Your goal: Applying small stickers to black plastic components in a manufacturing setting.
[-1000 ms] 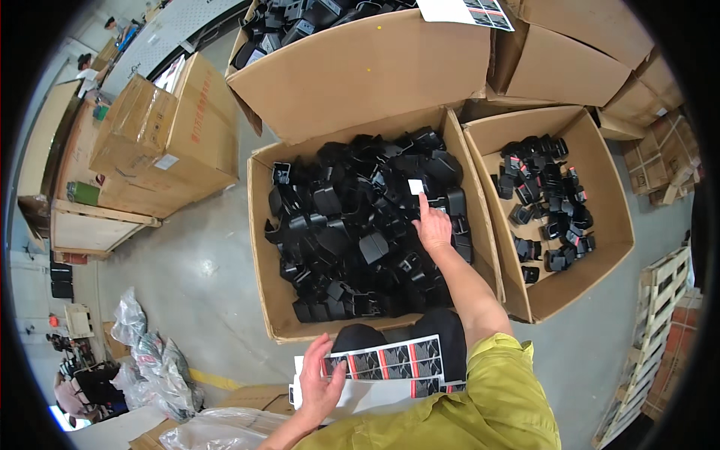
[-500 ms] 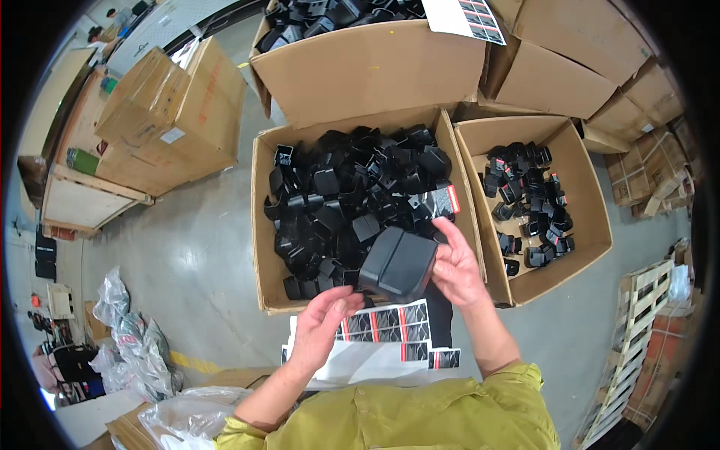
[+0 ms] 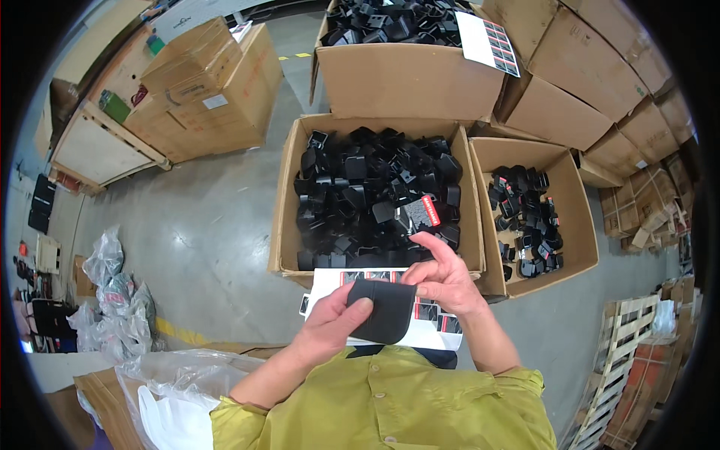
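My left hand (image 3: 334, 319) grips a black plastic cover (image 3: 386, 315) with rounded corners, its thumb lying across the face. The cover is just in front of my body, above the white sheet. My right hand (image 3: 448, 285) pinches the cover's upper right corner with thumb and bent fingers. Its index finger points away, and a black label with a red end (image 3: 420, 215) appears stuck at that fingertip. Below the cover, a white label sheet (image 3: 326, 289) with several similar labels is partly hidden by the cover and my hands.
Beyond my hands stands a cardboard box (image 3: 289, 202) heaped with black plastic parts. A smaller box (image 3: 581, 210) at its right holds more parts with red-ended labels. Another full box (image 3: 405, 82) stands behind. A wooden pallet (image 3: 611, 360) leans at right; plastic bags (image 3: 112, 292) lie at left.
The cover has come closer to my body and turned, and my left hand now grips it. The label on my right fingertip has moved left over the box. The view has shifted.
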The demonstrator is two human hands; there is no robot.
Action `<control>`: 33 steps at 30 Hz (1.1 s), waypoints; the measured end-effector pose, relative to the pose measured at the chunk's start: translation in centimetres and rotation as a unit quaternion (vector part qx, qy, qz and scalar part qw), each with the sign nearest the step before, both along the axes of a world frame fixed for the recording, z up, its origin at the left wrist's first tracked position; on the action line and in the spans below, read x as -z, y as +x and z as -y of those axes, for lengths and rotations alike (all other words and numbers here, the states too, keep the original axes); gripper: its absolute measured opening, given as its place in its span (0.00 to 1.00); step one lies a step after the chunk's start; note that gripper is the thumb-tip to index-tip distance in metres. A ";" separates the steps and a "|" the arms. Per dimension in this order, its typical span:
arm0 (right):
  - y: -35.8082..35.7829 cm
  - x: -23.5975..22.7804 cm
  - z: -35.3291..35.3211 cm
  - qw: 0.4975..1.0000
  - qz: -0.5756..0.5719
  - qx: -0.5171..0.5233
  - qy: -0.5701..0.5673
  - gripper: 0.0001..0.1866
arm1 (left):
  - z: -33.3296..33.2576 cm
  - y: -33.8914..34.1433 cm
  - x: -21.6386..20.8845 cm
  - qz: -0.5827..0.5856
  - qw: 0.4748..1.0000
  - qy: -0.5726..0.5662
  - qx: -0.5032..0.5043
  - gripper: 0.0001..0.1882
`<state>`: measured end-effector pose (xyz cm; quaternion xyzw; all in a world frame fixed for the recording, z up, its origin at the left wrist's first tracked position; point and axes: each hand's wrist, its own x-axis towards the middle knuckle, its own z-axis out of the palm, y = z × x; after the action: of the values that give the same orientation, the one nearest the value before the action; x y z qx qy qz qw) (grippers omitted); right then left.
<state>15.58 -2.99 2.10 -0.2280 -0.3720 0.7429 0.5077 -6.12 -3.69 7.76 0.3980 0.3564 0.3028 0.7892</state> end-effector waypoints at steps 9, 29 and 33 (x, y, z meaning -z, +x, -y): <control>-2.0 -4.3 2.5 0.992 0.062 0.096 -0.059 0.02 | 0.6 -0.6 2.1 -0.096 0.985 0.106 -0.098 0.14; -4.6 -4.4 3.7 0.958 0.233 0.108 -0.126 0.05 | 1.1 -0.2 3.2 -0.076 0.979 0.165 -0.096 0.14; -4.6 -4.3 3.8 0.956 0.243 0.109 -0.120 0.05 | 1.2 -0.3 3.3 -0.106 0.973 0.180 -0.095 0.14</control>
<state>10.95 -6.80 6.41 -0.5001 -0.3646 0.6444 0.4491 -6.44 -4.89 4.43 0.5277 0.4138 0.3914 0.6302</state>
